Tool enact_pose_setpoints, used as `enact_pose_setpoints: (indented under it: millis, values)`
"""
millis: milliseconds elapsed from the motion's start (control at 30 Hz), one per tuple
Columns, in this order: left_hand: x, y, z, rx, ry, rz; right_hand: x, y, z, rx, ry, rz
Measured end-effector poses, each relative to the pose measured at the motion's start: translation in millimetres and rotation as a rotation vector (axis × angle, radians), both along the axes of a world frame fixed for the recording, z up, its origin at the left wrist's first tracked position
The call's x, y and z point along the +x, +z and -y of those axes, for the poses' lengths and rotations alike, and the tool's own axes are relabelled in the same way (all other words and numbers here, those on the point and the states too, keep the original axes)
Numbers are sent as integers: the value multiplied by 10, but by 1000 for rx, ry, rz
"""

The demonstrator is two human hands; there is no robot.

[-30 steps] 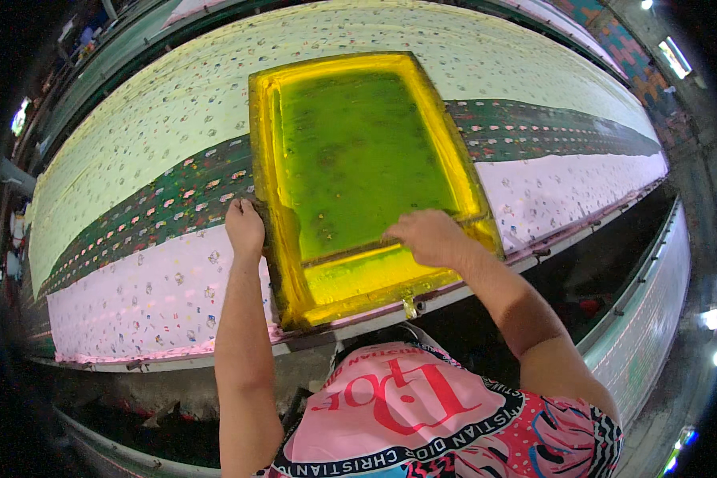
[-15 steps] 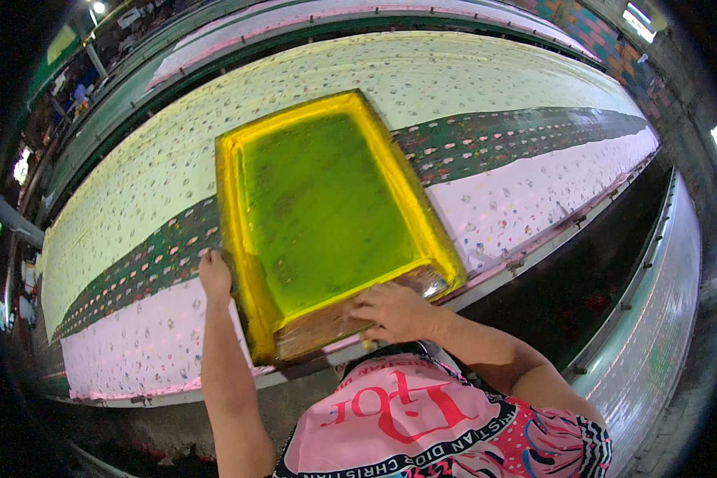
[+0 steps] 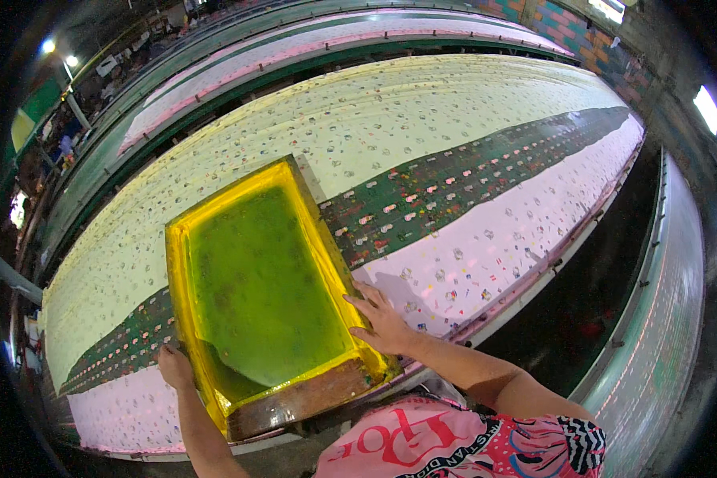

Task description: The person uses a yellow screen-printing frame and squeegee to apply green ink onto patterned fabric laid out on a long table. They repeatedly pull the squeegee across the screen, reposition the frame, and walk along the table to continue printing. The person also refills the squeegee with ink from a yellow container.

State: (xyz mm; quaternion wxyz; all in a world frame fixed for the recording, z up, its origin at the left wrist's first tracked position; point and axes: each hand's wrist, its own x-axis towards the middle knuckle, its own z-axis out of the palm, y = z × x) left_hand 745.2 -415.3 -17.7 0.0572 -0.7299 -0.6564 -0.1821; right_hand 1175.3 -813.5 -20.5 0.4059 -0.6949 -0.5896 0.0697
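A screen printing frame (image 3: 275, 279) with yellow-coated sides, a translucent green-yellow mesh and a brown strip along its near end lies tilted on the long printing table. My left hand (image 3: 175, 368) grips its left side near the lower corner, fingers curled at the edge. On the frame's right side rests my right hand (image 3: 384, 323), fingers spread across the yellow rim. Beneath and beside the frame are pale yellow fabric (image 3: 390, 111) and pink fabric (image 3: 486, 251), both with small printed motifs, and a dark green strip (image 3: 446, 187) showing between them.
The table's near edge carries a rail (image 3: 526, 291) with small stops. To the right, past a dark gap, stands another long shiny table (image 3: 661, 319). More long tables with fabric (image 3: 295, 60) lie beyond. A brick wall (image 3: 562, 32) closes the far right.
The frame has shifted left and nearer to me. My left hand moved with it; my right hand went from the brown near end to the frame's right side.
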Motion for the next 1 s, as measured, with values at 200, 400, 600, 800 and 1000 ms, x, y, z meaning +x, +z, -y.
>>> enact_pose_setpoints:
  millis: [200, 400, 600, 800, 1000]
  values:
    - [-217, -90, -82, -41, -29, -25, -108, -73, -105, -27, -100, -364]
    - [-279, -249, -154, -147, -32, 275, -120, -233, -72, 182, -234, -635]
    - [-418, -423, -295, -345, 10, 447, -111, -58, -29, 165, -285, -987]
    - [-634, -537, -601, -406, 146, 724, -126, 216, -164, 336, -46, -1090]
    - [333, 271, -45, -917, -98, 1245, 825, 621, 50, 237, -22, -1001]
